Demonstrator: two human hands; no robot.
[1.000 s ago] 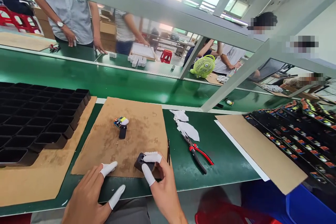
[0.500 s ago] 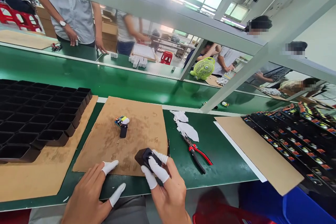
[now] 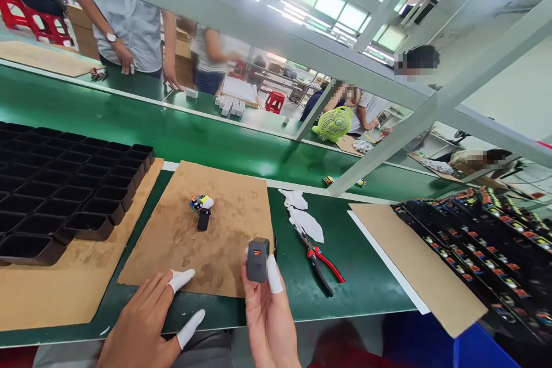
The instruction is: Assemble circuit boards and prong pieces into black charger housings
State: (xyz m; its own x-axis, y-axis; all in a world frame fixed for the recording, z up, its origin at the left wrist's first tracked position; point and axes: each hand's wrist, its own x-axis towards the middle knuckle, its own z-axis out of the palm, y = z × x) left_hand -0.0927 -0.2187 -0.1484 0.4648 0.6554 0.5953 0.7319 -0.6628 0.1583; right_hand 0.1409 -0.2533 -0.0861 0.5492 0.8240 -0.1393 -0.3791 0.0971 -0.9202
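Observation:
My right hand holds a small black charger-like housing upright above the near edge of the brown cardboard mat; an orange port shows on its face. White finger cots cover my fingertips. My left hand rests at the table's front edge with its fingers apart and nothing in it, the index tip touching the mat's near corner. Further back on the mat lie a small circuit board and a black part.
A black compartment tray sits at the left on cardboard. Red-handled pliers and white cloth scraps lie right of the mat. Trays of circuit boards fill the right. Other people stand beyond the green conveyor.
My right hand lifted the black housing off the mat and turned it upright, its port face now toward me. My left hand stayed put. The view shifted slightly.

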